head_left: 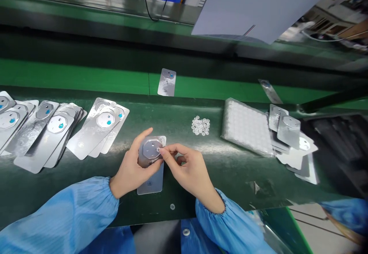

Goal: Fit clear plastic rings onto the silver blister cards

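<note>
A silver metal plate (153, 181) with an octagonal recess lies on the dark green bench in front of me. My left hand (130, 169) grips it around the recessed end, index finger and thumb spread along its sides. My right hand (188, 165) is closed, its thumb and index finger pinching a small clear disc (158, 150) at the right side of the recess. The fingertips partly cover the disc. Beyond my right hand lies a pile of small clear discs (200, 126). One loose disc (172, 206) rests near the bench's front edge.
Several overlapping plates with blue marks (97, 127) lie at the left, beside a larger stack (54, 131). A clear tray (247, 127) and mixed plates (290, 131) are at the right. A single plate (167, 82) lies on the green strip (120, 79) behind. A blue sleeve (349, 213) shows at the right edge.
</note>
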{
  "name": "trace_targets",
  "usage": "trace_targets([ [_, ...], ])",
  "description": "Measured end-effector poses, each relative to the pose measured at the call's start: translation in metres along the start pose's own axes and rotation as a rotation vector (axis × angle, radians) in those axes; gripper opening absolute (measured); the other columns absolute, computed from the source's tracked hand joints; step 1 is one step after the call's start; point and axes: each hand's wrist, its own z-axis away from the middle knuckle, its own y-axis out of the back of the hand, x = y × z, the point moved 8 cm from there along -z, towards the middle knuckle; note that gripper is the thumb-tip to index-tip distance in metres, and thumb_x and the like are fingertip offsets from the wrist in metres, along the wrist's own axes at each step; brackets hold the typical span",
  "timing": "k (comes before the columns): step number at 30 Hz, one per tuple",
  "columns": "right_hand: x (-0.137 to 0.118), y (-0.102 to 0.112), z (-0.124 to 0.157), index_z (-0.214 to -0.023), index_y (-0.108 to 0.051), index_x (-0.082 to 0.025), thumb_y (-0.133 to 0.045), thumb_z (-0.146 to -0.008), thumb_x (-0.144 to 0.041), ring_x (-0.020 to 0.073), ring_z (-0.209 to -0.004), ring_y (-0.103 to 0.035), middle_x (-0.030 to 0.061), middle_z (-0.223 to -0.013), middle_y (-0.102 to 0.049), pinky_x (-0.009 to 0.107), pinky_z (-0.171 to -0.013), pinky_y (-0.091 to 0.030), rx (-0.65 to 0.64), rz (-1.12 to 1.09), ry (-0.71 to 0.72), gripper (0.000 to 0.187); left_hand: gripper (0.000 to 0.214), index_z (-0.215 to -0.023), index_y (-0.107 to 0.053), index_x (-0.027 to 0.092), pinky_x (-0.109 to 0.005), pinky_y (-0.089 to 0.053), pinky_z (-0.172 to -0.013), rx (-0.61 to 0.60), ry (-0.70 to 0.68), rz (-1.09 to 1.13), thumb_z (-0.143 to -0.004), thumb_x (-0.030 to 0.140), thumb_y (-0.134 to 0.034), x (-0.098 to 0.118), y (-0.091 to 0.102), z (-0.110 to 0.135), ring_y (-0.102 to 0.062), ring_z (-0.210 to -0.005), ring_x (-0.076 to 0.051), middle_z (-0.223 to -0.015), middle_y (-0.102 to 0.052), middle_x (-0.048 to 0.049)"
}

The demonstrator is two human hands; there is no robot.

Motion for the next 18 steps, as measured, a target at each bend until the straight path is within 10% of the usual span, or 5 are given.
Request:
trace_targets([
  [11, -0.006, 0.000, -0.004, -0.076, -0.070, -0.020, -0.066, -0.094, -0.043, 0.0127, -0.051, -0.053, 0.0024, -0.068, -0.071, 0.027, -0.048, -0.039, 0.011, 0.054, 0.019, 0.030, 0.109, -0.166, -0.001, 0.028, -0.033, -0.061, -0.089, -0.039, 0.053, 0.085, -0.087, 0.025, -0.076, -0.003, 0.000, 0.000, -0.075, -0.093, -0.020, -0.110, -0.075, -0.0065],
  [15, 0.003, -0.002, -0.015, -0.065, -0.059, -0.020, -0.079, -0.084, -0.051, 0.0124, -0.053, -0.053, 0.0005, -0.060, -0.063, 0.025, -0.050, -0.040, -0.074, -0.080, -0.075, 0.042, 0.086, -0.158, -0.038, 0.021, -0.028, -0.062, -0.074, -0.021, 0.129, 0.172, -0.084, 0.034, -0.080, -0.007, 0.004, -0.003, -0.074, -0.086, -0.021, -0.104, -0.076, -0.0079],
  [18, 0.023, -0.016, -0.023, -0.070, -0.058, -0.019, -0.085, -0.074, -0.060, 0.0109, -0.050, -0.052, -0.0005, -0.061, -0.062, 0.023, -0.046, -0.039, -0.235, -0.337, -0.201, 0.049, 0.036, -0.102, -0.075, 0.014, -0.025, -0.057, -0.059, 0.001, 0.270, 0.185, -0.085, 0.044, -0.079, -0.015, 0.004, -0.003, -0.071, -0.070, -0.019, -0.083, -0.076, -0.0074],
])
